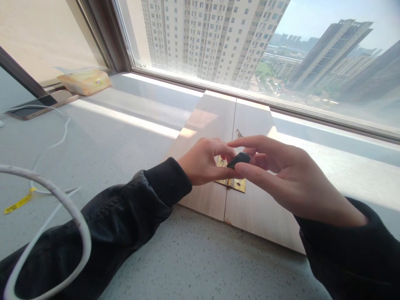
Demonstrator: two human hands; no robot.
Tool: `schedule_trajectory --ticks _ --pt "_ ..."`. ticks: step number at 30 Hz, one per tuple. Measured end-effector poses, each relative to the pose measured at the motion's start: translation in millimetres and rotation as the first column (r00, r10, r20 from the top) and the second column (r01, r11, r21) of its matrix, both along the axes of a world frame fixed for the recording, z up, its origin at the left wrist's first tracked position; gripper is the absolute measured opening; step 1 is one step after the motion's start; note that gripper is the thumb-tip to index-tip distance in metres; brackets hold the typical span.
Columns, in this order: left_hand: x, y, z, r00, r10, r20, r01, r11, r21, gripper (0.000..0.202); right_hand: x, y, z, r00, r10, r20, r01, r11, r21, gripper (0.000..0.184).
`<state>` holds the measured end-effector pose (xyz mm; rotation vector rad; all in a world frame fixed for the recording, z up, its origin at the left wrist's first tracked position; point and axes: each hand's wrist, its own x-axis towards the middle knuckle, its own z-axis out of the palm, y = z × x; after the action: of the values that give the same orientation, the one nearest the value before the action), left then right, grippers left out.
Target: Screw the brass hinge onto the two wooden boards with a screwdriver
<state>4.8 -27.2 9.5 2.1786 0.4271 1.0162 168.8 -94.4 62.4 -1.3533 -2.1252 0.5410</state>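
1. Head view: dark piece (pixel 239 159), one, small, smooth and wedge-like; it is sitting between the fingertips of both hands, above the hinge. Its long axis is running slantwise, the narrow end pointing left and slightly toward the wearer.
2. Hands, two: the left hand (pixel 204 160) is pinching the piece's narrow end between thumb and fingers; the right hand (pixel 290 179) is gripping the other end, thumb in front.
3. Sleeves (pixel 131 208), two, black; the left one is showing a glossy, creased surface and a matte cuff.
4. Boards (pixel 259 204), two, flat, pale, wood-grained, lying side by side along one straight seam.
5. Hinge (pixel 238 184), one, yellow metal, straddling the seam, partly hidden.
6. Screws (pixel 239 133), thin, metallic, lying beyond the fingers; the count is unclear.
7. Counter (pixel 175 258), one, pale and speckled, bearing the boards.
8. Cable (pixel 83 233), white, rounded, looping at left.
9. Tag (pixel 17 205), one, yellow, lying flat.
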Motion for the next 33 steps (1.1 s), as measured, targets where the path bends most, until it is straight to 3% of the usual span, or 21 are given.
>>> schedule_trajectory --ticks 3,7,13,18,22,29,33 --pt "-1.3 0.6 1.1 0.992 -0.124 -0.024 0.122 0.991 -0.060 0.010 3.8 -0.9 2.8 0.998 0.030 0.056 -0.029 0.999 -0.015 0.020" --pt "-0.6 1.0 0.5 0.987 -0.152 -0.048 0.148 0.986 -0.077 0.014 3.1 0.0 0.1 0.983 -0.082 0.163 0.068 0.994 0.087 0.023" --pt "1.9 0.0 1.5 0.993 0.108 -0.043 -0.106 0.994 0.039 0.023 -2.1 1.8 -3.6 0.961 -0.188 0.205 0.133 0.958 0.253 0.025" --pt "2.0 -0.4 8.0 0.987 0.147 -0.061 -0.141 0.986 0.090 0.025 -5.9 2.2 -7.6 0.937 -0.254 0.241 0.149 0.912 0.382 0.032" --pt "-0.1 -0.2 7.8 0.993 0.054 -0.102 -0.047 0.996 0.077 0.021 -4.6 2.5 -7.2 0.952 -0.235 0.195 0.175 0.944 0.280 0.033" --pt "-4.4 3.2 2.7 0.991 -0.095 -0.096 0.096 0.995 0.001 0.017 10.8 -1.2 4.2 0.995 -0.029 0.095 0.027 0.999 0.018 0.023" --pt "-4.3 2.3 5.0 0.992 -0.054 -0.113 0.052 0.998 -0.024 0.020 14.4 -2.6 6.7 0.990 -0.040 0.134 0.037 0.999 0.024 0.018"
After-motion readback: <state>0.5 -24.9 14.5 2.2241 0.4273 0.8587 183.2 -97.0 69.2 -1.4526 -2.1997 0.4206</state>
